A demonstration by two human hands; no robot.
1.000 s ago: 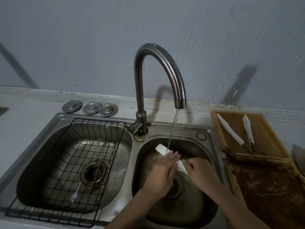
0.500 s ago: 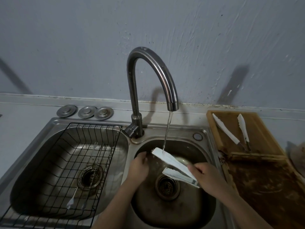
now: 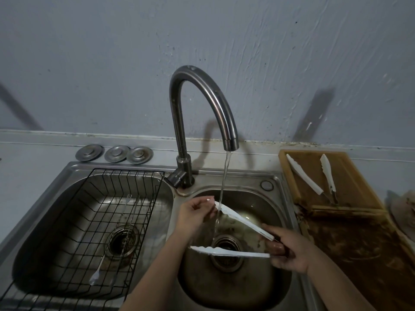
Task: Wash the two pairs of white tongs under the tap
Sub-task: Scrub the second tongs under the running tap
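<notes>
One pair of white tongs (image 3: 241,218) is spread wide over the right sink basin (image 3: 278,281). My right hand (image 3: 289,252) grips its hinge end. My left hand (image 3: 195,213) pinches the tip of the upper arm, which lies under the water stream falling from the curved steel tap (image 3: 202,104). The lower arm (image 3: 229,251) points left above the drain. A second pair of white tongs (image 3: 312,179) lies spread on the wooden board (image 3: 350,182) at the right.
A black wire rack (image 3: 94,221) sits in the left basin with thin metal utensils (image 3: 112,245) on it. Three round metal plugs (image 3: 115,153) lie on the counter behind. The stained wooden board extends along the right side to the counter's front.
The tongs have opened wider, the lower arm swinging down over the drain. My left hand has moved from the basin wall onto the tip of the upper arm.
</notes>
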